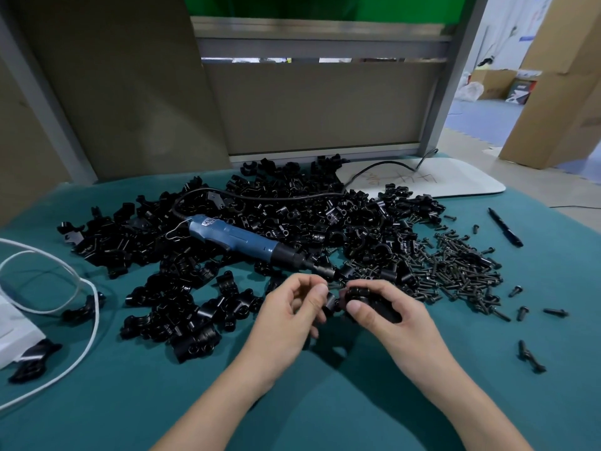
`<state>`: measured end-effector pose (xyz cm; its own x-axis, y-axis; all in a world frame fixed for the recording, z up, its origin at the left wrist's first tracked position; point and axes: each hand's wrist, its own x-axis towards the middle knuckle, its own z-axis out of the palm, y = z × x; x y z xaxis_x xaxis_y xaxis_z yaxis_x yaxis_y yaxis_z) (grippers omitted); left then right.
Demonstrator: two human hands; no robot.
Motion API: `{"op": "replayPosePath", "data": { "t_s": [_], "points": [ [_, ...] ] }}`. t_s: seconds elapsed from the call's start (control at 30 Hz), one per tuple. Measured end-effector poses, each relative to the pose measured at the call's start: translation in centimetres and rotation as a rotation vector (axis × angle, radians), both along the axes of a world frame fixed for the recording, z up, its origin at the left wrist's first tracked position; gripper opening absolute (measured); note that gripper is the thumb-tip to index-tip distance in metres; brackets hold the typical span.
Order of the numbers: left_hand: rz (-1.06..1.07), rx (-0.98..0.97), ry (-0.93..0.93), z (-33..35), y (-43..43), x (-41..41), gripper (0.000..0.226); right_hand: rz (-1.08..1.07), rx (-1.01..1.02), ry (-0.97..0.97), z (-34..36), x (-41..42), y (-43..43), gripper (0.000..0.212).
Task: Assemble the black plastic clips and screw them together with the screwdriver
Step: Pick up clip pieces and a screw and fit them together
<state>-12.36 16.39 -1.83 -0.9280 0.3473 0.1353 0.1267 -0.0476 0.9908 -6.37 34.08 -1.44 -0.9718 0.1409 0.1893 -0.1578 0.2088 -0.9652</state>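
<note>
At the far left, a white bag (13, 336) is poking in over the edge of the table (130, 402), and a white cable (91, 320) is looping across the teal cloth beside it, with a few stray black parts lying around the loop. Toward the near edge, a wide stretch of bare cloth is lying open on both sides of the forearms. Further in, the pile of black clips (292, 203) is spreading across the middle of the table right up to the grey partition (309, 109) closing off the back. The blue screwdriver (234, 237) is lying on that pile, its tip pointing down to the right toward the hands and its black cord (292, 198) trailing off to the back right. Just in front of the tip, the left hand (289, 317) is curling narrowly, thumb and forefinger pinching a small clip piece (330, 302). That piece is touching the larger clip piece (357, 294), which the right hand (390, 310) is gripping with fingers wrapped round it and the thumb pressing on its front. Right of the hands, the screws (455, 265) are lying in a loose heap, with strays scattering toward the slanting right edge. A black pen (505, 226) is lying near that edge, and a white board (439, 179) is sitting at the back right corner.
</note>
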Motion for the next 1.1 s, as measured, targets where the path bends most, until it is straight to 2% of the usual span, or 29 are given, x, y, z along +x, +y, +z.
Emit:
{"op": "replayPosePath", "data": {
  "t_s": [0.07, 0.1, 0.17, 0.27, 0.33, 0.4, 0.5, 0.6, 0.67, 0.77, 0.9, 1.03, 1.1],
  "points": [
    [0.051, -0.054, 0.032, -0.1, 0.0, 0.1, 0.009, -0.069, -0.159, 0.042, 0.3, -0.1, 0.5, 0.029],
    [0.080, -0.135, 0.105, -0.3, 0.0, 0.2, 0.008, -0.117, -0.282, 0.072, 0.5, -0.3, 0.9, 0.031],
    [0.151, -0.407, 0.319, -0.7, 0.0, 0.4, 0.006, -0.223, -0.543, 0.126, 1.0, -0.6, 2.1, 0.037],
    [0.272, -0.769, 0.575, -0.8, 0.3, 0.9, 0.030, -0.380, -0.875, 0.141, 1.5, -0.7, 3.8, 0.038],
    [0.315, -0.834, 0.686, -0.4, 0.8, 1.1, 0.035, -0.453, -1.016, 0.138, 1.6, -0.7, 4.6, 0.033],
    [0.277, -0.836, 0.737, 0.6, 1.7, 0.5, 0.032, -0.488, -1.097, 0.154, 1.7, -0.8, 5.0, 0.025],
    [0.112, -0.925, 0.739, 2.3, 4.2, -1.9, 0.029, -0.517, -1.149, 0.174, 1.6, -0.8, 5.1, 0.016],
    [-0.117, -1.176, 0.781, 3.8, 7.6, -4.6, 0.030, -0.538, -1.192, 0.172, 1.4, -0.8, 5.3, 0.015],
    [-0.249, -1.353, 0.741, 4.5, 9.5, -5.7, 0.032, -0.552, -1.213, 0.172, 1.3, -0.9, 5.5, 0.013],
    [-0.336, -1.474, 0.653, 5.5, 11.2, -6.9, 0.027, -0.589, -1.249, 0.176, 1.2, -0.9, 5.9, 0.011],
    [-0.404, -1.479, 0.498, 6.6, 12.1, -7.5, 0.027, -0.604, -1.272, 0.185, 1.1, -1.0, 6.2, 0.011],
    [-0.424, -1.343, 0.305, 6.6, 11.3, -7.1, 0.027, -0.602, -1.303, 0.183, 1.1, -1.0, 6.3, 0.011],
    [-0.425, -1.295, 0.277, 6.7, 11.1, -6.5, 0.026, -0.604, -1.307, 0.178, 1.2, -1.0, 6.3, 0.012]
  ]
}}
